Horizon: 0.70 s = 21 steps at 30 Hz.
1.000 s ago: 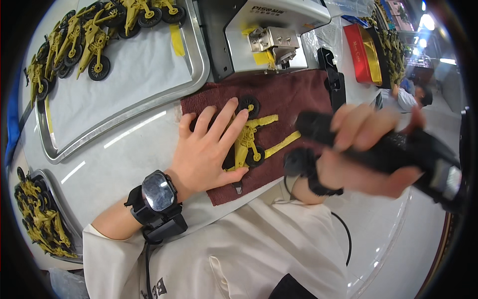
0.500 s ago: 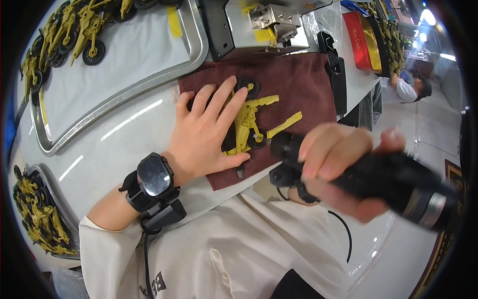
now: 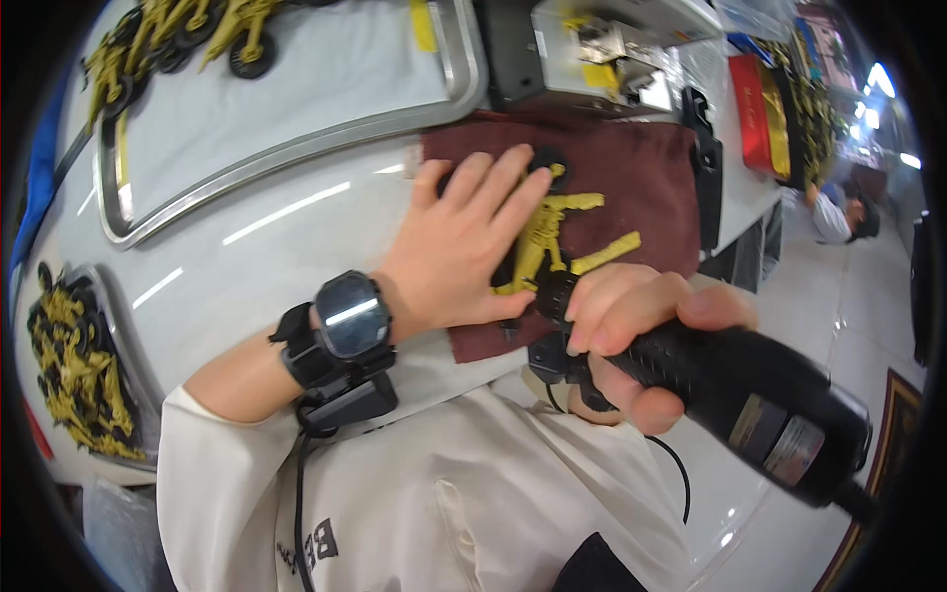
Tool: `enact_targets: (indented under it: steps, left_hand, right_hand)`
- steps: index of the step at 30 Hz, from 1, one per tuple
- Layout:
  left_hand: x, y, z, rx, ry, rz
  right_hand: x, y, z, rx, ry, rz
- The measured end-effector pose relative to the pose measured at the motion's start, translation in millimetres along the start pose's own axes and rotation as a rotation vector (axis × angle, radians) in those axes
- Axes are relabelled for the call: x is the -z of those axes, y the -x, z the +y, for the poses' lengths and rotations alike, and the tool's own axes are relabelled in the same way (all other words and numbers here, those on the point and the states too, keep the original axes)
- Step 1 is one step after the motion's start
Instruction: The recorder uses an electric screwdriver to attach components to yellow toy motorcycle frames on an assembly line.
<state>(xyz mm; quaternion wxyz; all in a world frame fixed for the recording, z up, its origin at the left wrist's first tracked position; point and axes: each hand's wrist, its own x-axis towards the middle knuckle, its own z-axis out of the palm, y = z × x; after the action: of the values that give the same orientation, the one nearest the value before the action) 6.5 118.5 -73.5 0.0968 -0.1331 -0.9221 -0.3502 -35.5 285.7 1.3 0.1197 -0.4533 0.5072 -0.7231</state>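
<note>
On a dark red cloth (image 3: 646,187) lies a yellow plastic frame (image 3: 538,240) with black wheels, perhaps a toy motorcycle; part of it is under my left hand. My left hand (image 3: 459,237) rests flat over its left side, fingers spread and thumb by its lower end. My right hand (image 3: 641,321) is wrapped round a black corded electric screwdriver (image 3: 764,400). The tool's collar covers the frame's lower wheel area; whether its bit touches cannot be made out. A yellow strip (image 3: 607,253) projects beside the frame.
A metal tray (image 3: 286,153) at the far left bears yellow parts with wheels (image 3: 252,49). Another tray of heaped yellow parts (image 3: 79,365) stands at the left. Behind the cloth is a metal-fronted machine (image 3: 626,59). A red box (image 3: 755,118) and a person (image 3: 843,212) appear far right.
The electric screwdriver has come left, closer to the frame, and now covers its lower wheel. My left hand stays on the frame. The whole view has shifted, moving the scene rightward.
</note>
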Motion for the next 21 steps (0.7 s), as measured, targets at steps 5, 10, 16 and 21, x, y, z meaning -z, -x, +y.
enact_targets:
  steps: [5, 10, 16, 21]
  left_hand:
    - [-1.4, 1.7, -1.2, 0.023, 0.015, -0.01]
    - [32.3, 14.3, 16.0, 0.036, -0.026, -0.031]
    - [167.8, 129.9, -26.4, 0.355, -0.411, 0.489]
    - [237.3, 268.0, -48.4, 1.042, -1.151, 0.303]
  right_hand:
    - [-8.1, -3.3, 1.6, 0.292, -0.011, 0.113]
    - [9.3, -21.2, -36.4, 0.363, 0.144, 0.682]
    - [50.5, -4.8, -18.3, 0.242, 0.253, 0.846]
    - [39.7, -14.8, -14.6, 0.123, 0.109, 0.883]
